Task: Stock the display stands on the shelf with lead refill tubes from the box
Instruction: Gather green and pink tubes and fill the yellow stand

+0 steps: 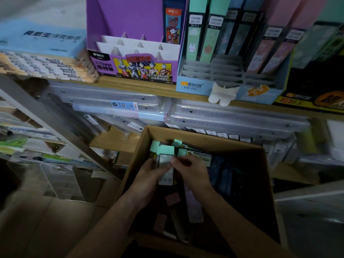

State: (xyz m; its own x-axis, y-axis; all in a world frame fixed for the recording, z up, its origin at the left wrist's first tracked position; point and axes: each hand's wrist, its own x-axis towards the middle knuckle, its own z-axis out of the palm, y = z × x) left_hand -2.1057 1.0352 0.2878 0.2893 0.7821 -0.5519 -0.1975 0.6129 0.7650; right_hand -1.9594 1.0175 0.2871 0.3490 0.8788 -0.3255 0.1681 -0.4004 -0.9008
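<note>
Both hands are inside an open cardboard box (251,164) below the shelf. My left hand (149,174) and my right hand (189,168) together grip a small bundle of lead refill tubes (165,159) with mint-green caps, held upright over the box. More tubes with pink and mint caps (173,199) lie loose in the box's dark bottom. On the wooden shelf (137,85) above stand a purple display stand (134,53) with mostly bare white tiers and a light blue display stand (229,71) holding several tubes in its back rows.
Stacked notebooks (46,66) lie left of the purple stand. A black display box (314,94) sits at the shelf's right end. Clear plastic folders (167,112) fill the level under the shelf. A grey metal shelf brace (46,118) slants down at the left.
</note>
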